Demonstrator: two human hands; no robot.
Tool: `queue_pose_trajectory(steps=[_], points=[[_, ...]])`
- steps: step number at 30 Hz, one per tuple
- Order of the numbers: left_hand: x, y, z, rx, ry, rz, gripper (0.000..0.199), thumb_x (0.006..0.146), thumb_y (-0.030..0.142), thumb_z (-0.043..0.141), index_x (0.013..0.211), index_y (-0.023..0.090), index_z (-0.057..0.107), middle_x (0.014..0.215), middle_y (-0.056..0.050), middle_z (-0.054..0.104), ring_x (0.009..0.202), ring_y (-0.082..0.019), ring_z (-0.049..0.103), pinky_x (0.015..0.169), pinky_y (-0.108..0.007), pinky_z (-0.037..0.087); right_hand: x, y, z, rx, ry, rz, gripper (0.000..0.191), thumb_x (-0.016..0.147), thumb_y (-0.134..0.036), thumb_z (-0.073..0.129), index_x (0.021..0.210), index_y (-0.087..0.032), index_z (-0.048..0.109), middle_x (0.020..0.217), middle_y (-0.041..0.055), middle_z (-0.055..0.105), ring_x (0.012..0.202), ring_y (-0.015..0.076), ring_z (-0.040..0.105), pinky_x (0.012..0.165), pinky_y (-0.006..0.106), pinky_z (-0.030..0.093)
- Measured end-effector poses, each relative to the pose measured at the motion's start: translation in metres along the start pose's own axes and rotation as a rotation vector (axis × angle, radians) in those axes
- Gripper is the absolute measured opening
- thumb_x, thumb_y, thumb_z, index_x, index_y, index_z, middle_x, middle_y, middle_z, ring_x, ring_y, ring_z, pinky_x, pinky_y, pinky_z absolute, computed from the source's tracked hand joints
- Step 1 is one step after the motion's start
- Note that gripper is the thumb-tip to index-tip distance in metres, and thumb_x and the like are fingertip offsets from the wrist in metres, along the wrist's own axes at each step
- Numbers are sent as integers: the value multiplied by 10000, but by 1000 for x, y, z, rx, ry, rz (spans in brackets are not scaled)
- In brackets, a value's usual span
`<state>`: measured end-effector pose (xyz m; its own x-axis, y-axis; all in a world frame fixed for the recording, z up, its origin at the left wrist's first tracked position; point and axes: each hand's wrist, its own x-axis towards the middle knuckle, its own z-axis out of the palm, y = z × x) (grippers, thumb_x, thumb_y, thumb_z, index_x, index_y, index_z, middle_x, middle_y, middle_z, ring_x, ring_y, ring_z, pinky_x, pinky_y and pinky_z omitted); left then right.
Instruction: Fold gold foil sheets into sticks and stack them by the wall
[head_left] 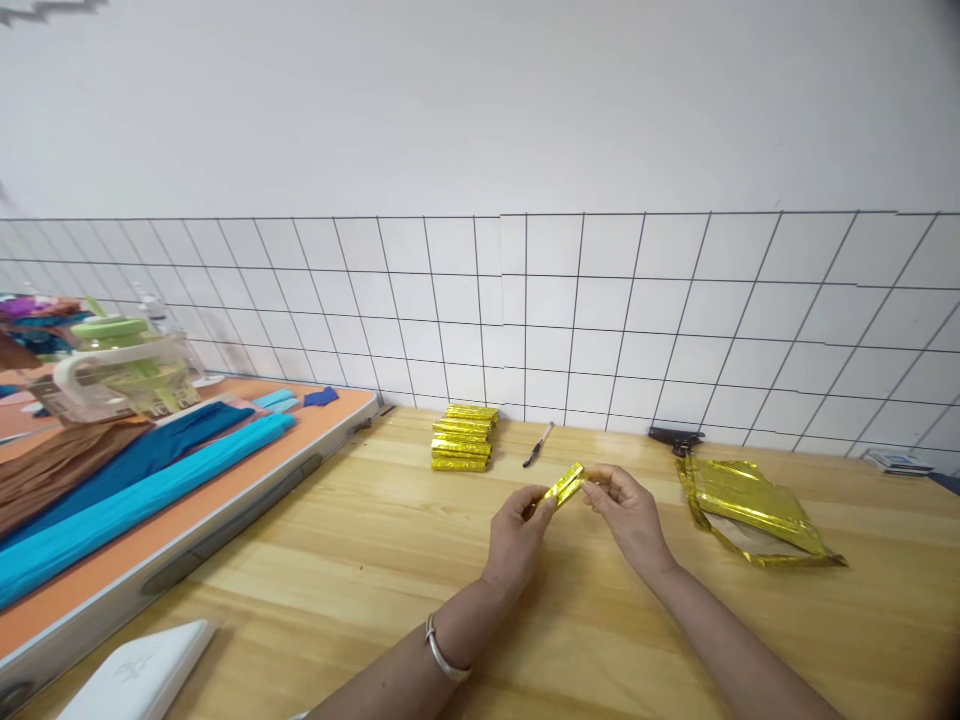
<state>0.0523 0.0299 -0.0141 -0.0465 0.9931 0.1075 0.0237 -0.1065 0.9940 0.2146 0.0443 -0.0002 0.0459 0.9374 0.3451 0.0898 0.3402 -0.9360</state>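
Observation:
Between my two hands is a small folded strip of gold foil paper, held tilted above the wooden table. My left hand pinches its lower left end, and my right hand grips the right end between thumb and fingers. A row of folded gold foil strips lies to the left, near the wall. On the right, a stack of flat gold foil sheets rests with a pale underside showing at its front. A pen lies between the row of strips and my hands.
A black clip-like object touches the foil stack's back corner. At left, an orange-topped table bears blue and brown cloth and a green-lidded jug. A white box-like object sits at front left. The white gridded wall bounds the back.

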Motion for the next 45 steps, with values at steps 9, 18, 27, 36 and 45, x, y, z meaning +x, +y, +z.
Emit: queue_pose_trajectory(steps=[9,18,27,36,45], points=[[0,3,0,-18,14,-17,343,722,449,610,905,163,657,784,-44,628,683,-143,536,529,-198,396,0,3,1,-8,9,2,339,722,-444,645,959,-201,628,804,22,645,680,154,565,643,304,467],[0,0,-1,-6,13,25,343,727,455,606,905,167,664,784,-42,632,678,-144,537,543,-206,394,0,2,1,-41,23,16,373,725,-475,624,966,-190,621,783,30,641,692,169,566,632,316,471],[-1,-1,0,9,-13,46,341,753,446,584,937,169,655,782,-44,626,688,-147,537,547,-207,390,2,6,-1,-33,30,37,341,723,-454,636,936,-190,606,832,34,647,665,154,566,611,298,463],[4,-13,1,34,-18,128,319,762,416,587,960,172,648,826,-50,626,717,-151,538,622,-232,422,2,-1,0,29,30,36,307,713,-445,649,885,-193,614,806,27,646,630,134,555,581,269,451],[5,-16,2,-21,-81,158,315,749,374,625,995,178,639,928,-59,629,839,-173,552,762,-264,437,4,-3,-3,67,10,43,324,720,-407,650,952,-192,581,805,27,626,622,122,543,574,263,452]])
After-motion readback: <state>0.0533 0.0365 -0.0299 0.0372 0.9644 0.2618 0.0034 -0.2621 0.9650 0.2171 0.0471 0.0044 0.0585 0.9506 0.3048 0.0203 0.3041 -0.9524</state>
